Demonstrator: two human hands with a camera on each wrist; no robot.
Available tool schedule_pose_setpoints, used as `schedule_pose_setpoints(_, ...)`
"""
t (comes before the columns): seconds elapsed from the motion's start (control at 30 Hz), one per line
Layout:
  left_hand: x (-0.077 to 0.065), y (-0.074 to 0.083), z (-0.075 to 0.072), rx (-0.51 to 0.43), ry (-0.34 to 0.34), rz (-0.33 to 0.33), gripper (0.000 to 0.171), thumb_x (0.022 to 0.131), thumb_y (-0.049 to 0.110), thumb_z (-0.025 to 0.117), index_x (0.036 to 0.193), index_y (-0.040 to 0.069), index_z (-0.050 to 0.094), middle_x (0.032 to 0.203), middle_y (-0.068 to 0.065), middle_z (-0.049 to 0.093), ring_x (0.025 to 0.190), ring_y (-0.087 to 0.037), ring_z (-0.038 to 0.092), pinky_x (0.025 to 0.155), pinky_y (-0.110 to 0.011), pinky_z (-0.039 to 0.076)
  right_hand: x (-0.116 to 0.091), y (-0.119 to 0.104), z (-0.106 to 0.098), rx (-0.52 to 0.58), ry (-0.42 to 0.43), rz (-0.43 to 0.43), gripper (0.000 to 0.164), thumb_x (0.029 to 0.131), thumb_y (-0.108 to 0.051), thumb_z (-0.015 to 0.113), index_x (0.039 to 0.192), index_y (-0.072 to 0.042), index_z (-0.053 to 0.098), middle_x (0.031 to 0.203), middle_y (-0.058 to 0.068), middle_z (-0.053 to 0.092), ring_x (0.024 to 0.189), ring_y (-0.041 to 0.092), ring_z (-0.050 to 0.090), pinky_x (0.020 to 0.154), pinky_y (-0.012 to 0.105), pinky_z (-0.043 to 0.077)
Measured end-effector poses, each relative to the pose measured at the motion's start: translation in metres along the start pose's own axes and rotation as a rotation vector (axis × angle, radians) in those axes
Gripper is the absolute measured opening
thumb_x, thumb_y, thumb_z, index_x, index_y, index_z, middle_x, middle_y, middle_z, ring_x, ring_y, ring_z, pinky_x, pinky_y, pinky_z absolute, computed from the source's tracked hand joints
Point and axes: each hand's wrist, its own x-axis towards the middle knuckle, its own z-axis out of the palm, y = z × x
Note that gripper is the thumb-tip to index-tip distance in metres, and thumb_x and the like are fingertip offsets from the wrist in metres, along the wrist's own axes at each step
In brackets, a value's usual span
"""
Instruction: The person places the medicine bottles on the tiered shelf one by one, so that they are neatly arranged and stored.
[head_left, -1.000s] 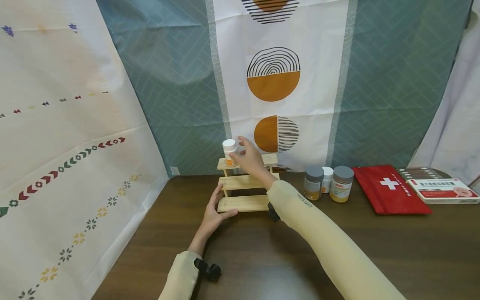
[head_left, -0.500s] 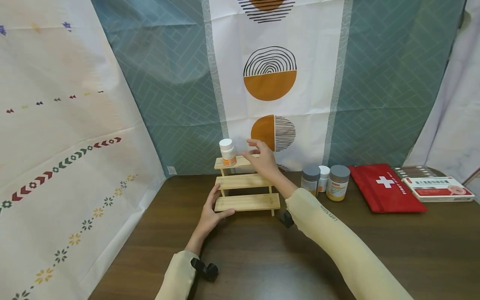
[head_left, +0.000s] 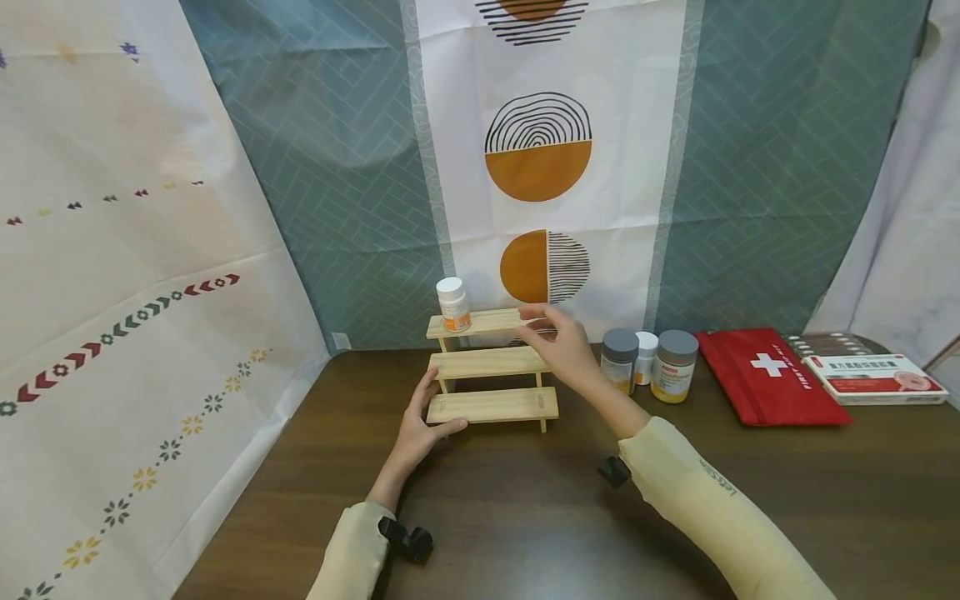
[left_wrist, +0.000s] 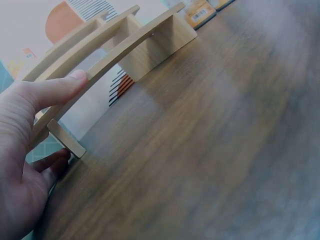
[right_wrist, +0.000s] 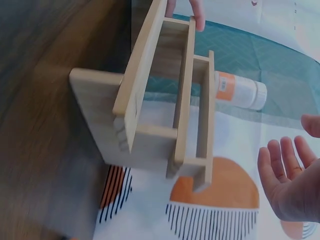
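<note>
A three-tier wooden shelf rack (head_left: 491, 406) stands on the table near the back. My left hand (head_left: 412, 433) grips its lower left end. In the left wrist view, the thumb (left_wrist: 60, 91) lies against the front edge of the lowest tier, with fingers beyond the leg. One white pill bottle (head_left: 453, 305) with an orange band stands upright at the left end of the top tier. To the right of the rack is my right hand (head_left: 566, 350), holding nothing, its fingers loosely bent. The right wrist view shows that hand (right_wrist: 295, 190) apart from both rack and bottle.
Right of the rack stand two grey-lidded jars (head_left: 619, 360) (head_left: 673, 367) with a small white bottle (head_left: 645, 358) between them. Farther right lie a red first-aid pouch (head_left: 772, 377), a medicine box (head_left: 873, 379) and a blister pack (head_left: 828, 345). Hung cloths back the table.
My right hand has drawn away from the white bottle, moving right and a little down past the top tier. The bottle stays standing there. The left hand keeps its grip on the rack.
</note>
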Motion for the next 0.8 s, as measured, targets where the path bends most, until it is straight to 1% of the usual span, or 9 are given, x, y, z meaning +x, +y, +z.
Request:
schedule_pose_setpoints(0.17, -0.001, 0.000, 0.001, -0.003, 0.004, -0.002, 0.099, 0.078, 0.007, 0.081, 0.154, 0.033, 0.023, 0.158, -0.016, 0.031, 0.146, -0.035, 0.031, 0.112, -0.056, 0.031, -0.011, 0.001, -0.015, -0.036, 0.019, -0.020, 0.030, 0.095, -0.017, 0.064, 0.123, -0.005, 0.064, 0.121, 0.017, 0.065, 0.107, 0.030, 0.063, 0.094, 0.046, 0.052)
schedule_pose_setpoints(0.23, -0.001, 0.001, 0.001, -0.003, 0.004, 0.000, 0.098, 0.078, 0.007, 0.081, 0.154, 0.033, 0.023, 0.158, -0.015, 0.030, 0.147, -0.034, 0.030, 0.113, -0.056, 0.030, -0.015, 0.000, -0.022, -0.040, 0.022, -0.020, 0.030, 0.095, -0.016, 0.064, 0.123, -0.004, 0.064, 0.120, 0.017, 0.066, 0.107, 0.027, 0.063, 0.094, 0.043, 0.052)
schedule_pose_setpoints(0.3, -0.001, 0.001, 0.001, -0.006, 0.002, 0.000, 0.098, 0.078, 0.007, 0.081, 0.154, 0.032, 0.023, 0.158, -0.015, 0.029, 0.147, -0.033, 0.028, 0.113, -0.056, 0.030, -0.019, 0.000, -0.028, -0.037, 0.025, -0.014, 0.030, 0.095, -0.016, 0.063, 0.123, -0.003, 0.063, 0.121, 0.017, 0.066, 0.107, 0.019, 0.063, 0.093, 0.036, 0.053)
schedule_pose_setpoints(0.43, -0.001, 0.002, 0.002, -0.002, -0.004, 0.000, 0.098, 0.079, 0.007, 0.081, 0.154, 0.032, 0.023, 0.158, -0.015, 0.031, 0.146, -0.034, 0.029, 0.112, -0.056, 0.030, -0.029, 0.003, -0.042, -0.040, 0.036, 0.009, 0.029, 0.096, -0.015, 0.063, 0.122, -0.003, 0.064, 0.119, 0.018, 0.067, 0.101, -0.003, 0.059, 0.089, 0.019, 0.050)
schedule_pose_setpoints(0.53, -0.001, 0.001, 0.002, 0.004, 0.003, -0.003, 0.098, 0.079, 0.006, 0.080, 0.154, 0.032, 0.023, 0.157, -0.016, 0.032, 0.146, -0.034, 0.030, 0.113, -0.057, 0.029, -0.037, 0.008, -0.051, -0.073, 0.053, 0.018, 0.028, 0.096, -0.017, 0.064, 0.120, -0.003, 0.065, 0.115, 0.017, 0.069, 0.096, -0.013, 0.056, 0.086, 0.011, 0.047)
schedule_pose_setpoints(0.63, -0.001, 0.001, 0.001, 0.009, 0.008, -0.006, 0.098, 0.079, 0.007, 0.081, 0.154, 0.033, 0.023, 0.157, -0.016, 0.032, 0.146, -0.035, 0.029, 0.114, -0.058, 0.028, -0.043, 0.010, -0.060, -0.076, 0.083, 0.029, 0.029, 0.096, -0.018, 0.063, 0.120, -0.002, 0.065, 0.114, 0.018, 0.070, 0.093, -0.016, 0.055, 0.083, 0.008, 0.046)
schedule_pose_setpoints(0.8, -0.004, 0.000, -0.003, 0.019, -0.009, -0.002, 0.097, 0.081, 0.011, 0.080, 0.155, 0.032, 0.021, 0.159, -0.015, 0.028, 0.148, -0.034, 0.026, 0.114, -0.059, 0.027, -0.053, 0.011, -0.075, -0.042, 0.171, 0.038, 0.027, 0.095, -0.013, 0.063, 0.118, 0.002, 0.066, 0.113, 0.025, 0.068, 0.090, -0.017, 0.055, 0.078, 0.005, 0.046)
